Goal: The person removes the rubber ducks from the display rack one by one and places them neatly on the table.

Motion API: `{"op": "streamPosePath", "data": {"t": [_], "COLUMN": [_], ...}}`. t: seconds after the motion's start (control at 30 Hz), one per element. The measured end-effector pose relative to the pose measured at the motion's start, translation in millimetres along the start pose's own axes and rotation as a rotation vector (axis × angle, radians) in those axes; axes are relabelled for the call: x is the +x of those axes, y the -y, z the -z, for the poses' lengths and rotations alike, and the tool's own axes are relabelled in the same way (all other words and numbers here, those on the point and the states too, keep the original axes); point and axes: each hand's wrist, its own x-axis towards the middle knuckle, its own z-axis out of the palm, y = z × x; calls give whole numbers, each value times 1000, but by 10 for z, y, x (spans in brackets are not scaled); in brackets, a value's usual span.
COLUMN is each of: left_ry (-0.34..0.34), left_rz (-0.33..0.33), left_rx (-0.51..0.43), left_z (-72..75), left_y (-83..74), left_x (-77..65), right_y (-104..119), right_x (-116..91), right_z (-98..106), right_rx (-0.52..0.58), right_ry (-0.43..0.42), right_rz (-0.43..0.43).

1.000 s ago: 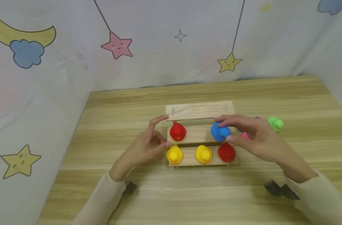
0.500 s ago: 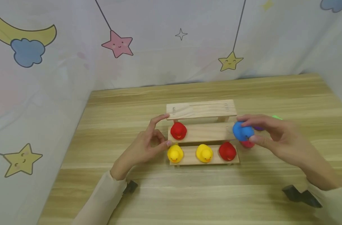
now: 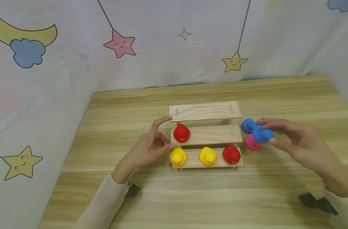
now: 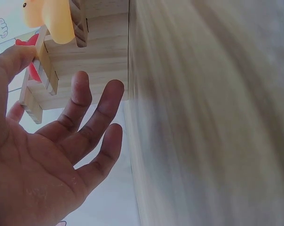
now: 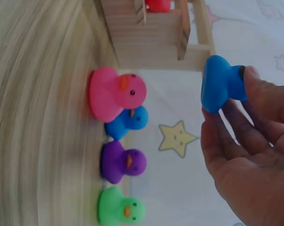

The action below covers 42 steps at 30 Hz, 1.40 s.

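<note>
A blue rubber duck (image 3: 260, 133) is pinched between the thumb and fingers of my right hand (image 3: 302, 141). The right wrist view shows this duck (image 5: 217, 84) held above the table, apart from the ducks below. My left hand (image 3: 142, 151) touches the left end of a three-tier wooden stand (image 3: 205, 111), index fingertip at the top shelf and thumb at the middle one. Its other fingers (image 4: 106, 101) are loosely bent, holding nothing. One red duck (image 3: 181, 133) sits on the middle shelf's left. On the bottom shelf are two yellow ducks (image 3: 208, 156) and a red duck (image 3: 231, 154).
Right of the stand, a pink duck (image 3: 251, 143) and another blue duck (image 3: 247, 125) stand on the wooden table (image 3: 208, 197). A purple duck (image 5: 123, 162) and a green duck (image 5: 118, 207) line up beyond them. A patterned curtain (image 3: 162, 63) hangs behind.
My right hand has carried the blue duck from over the middle shelf's right end rightward, off the stand, to above the loose ducks. The left hand has stayed at the stand.
</note>
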Motion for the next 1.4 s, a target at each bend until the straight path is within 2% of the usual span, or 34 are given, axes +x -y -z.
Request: {"op": "streamPosePath", "data": {"t": [0.13,0.37,0.57,1.1,1.33,1.4], "left_ry": [1,-3,-4,-4,-3,-3], "left_rz": [2,4,8,9,10,13], "left_rx": [1,5,9,-5,3,7], "left_z": [-1,-3,-5,0,-1,-1], "left_y": [0,-1,-5,-5,-5,-6], "left_x": [1,-5,-6,-4,5,5], "right_y": [-20,-108,-204,-450,-506,-520], "right_x": [-71,-159,-228,-379,-436,-450], "right_z": [65,126,169,181,176,187], "right_rx": [-31,-220,-221,-245,-282,-290], "right_ry": [-2,-69,-97,-93,-64,-49], "right_rz": [-79,-122,-163,-287,-383,-388]}}
